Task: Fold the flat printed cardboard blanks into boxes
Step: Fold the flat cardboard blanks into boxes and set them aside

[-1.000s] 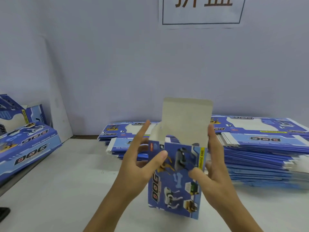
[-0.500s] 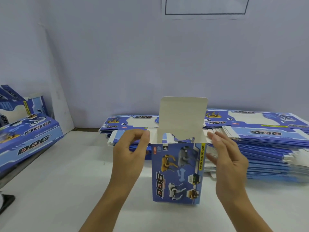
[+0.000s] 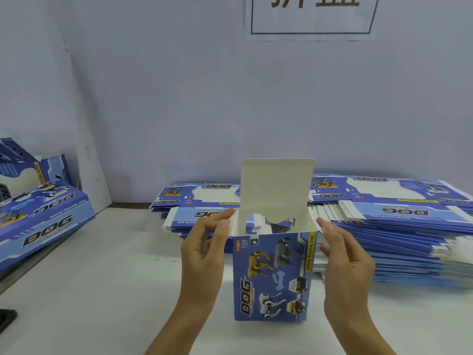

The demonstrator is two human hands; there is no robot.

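A blue printed cardboard box (image 3: 272, 275) stands upright on the white desk (image 3: 102, 278), lid flap up. The left hand (image 3: 204, 254) pinches its left side flap; the right hand (image 3: 345, 262) touches its right corner, fingers loosely straight

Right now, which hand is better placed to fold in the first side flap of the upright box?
Left, narrowly. The left hand already pinches the left side flap of the box; the right hand only has fingertips at the right flap.

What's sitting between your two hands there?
In the head view, the upright box stands between the left hand and right hand, lid flap up.
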